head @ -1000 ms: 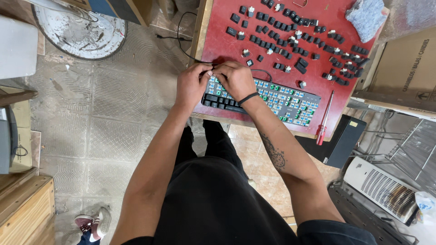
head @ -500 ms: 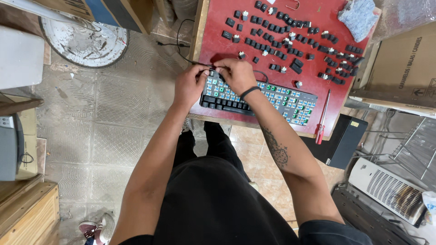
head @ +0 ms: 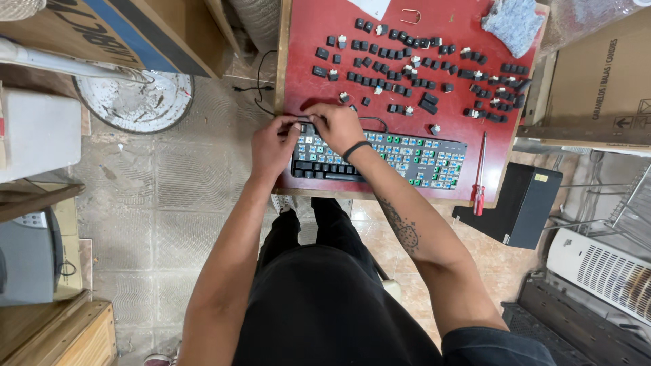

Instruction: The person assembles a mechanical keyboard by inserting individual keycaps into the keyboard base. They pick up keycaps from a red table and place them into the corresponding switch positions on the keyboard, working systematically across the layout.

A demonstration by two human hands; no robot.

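I see red table (head: 298, 41), then keyboard (head: 407, 159) at its 6 o'clock edge. Since 1 s ago, both hands stayed on keyboard's 9 o'clock end; I judge same key work continuing. Left hand (head: 272, 146), right hand (head: 337, 127): fingers pinched narrow together; cannot tell what's held. Loose keycaps (head: 407, 64) at 12 o'clock.

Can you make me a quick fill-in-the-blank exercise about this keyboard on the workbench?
1. The keyboard lies on a table with a ____ top.
2. Both hands, left hand and right hand, work at the keyboard's ____ end as the picture shows it.
3. The loose keycaps are spread on the table ____ the keyboard.
4. The screwdriver has a ____ handle.

Missing words: red; left; beyond; red
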